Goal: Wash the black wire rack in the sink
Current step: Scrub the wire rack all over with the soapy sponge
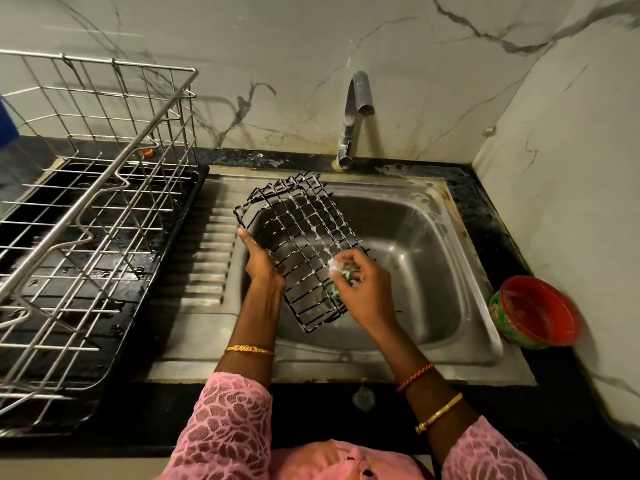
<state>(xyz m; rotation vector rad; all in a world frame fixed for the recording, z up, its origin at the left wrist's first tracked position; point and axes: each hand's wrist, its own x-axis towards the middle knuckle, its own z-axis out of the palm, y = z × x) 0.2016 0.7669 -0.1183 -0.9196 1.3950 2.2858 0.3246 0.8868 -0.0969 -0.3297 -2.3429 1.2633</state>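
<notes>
The black wire rack (300, 233) is tilted over the steel sink (408, 237), streaked with white soap foam. My left hand (261, 259) holds its left edge, fingers curled round the wires, the forefinger stretched up along the rim. My right hand (360, 285) grips a foamy green scrubber (341, 271) and presses it against the rack's lower right wires. The faucet (355, 116) stands behind the sink with no water running from it.
A large steel dish rack (93, 188) on a black tray fills the counter at the left. A red bowl with a green patterned outside (535, 311) lies tilted on the black counter right of the sink. Marble walls close in behind and at the right.
</notes>
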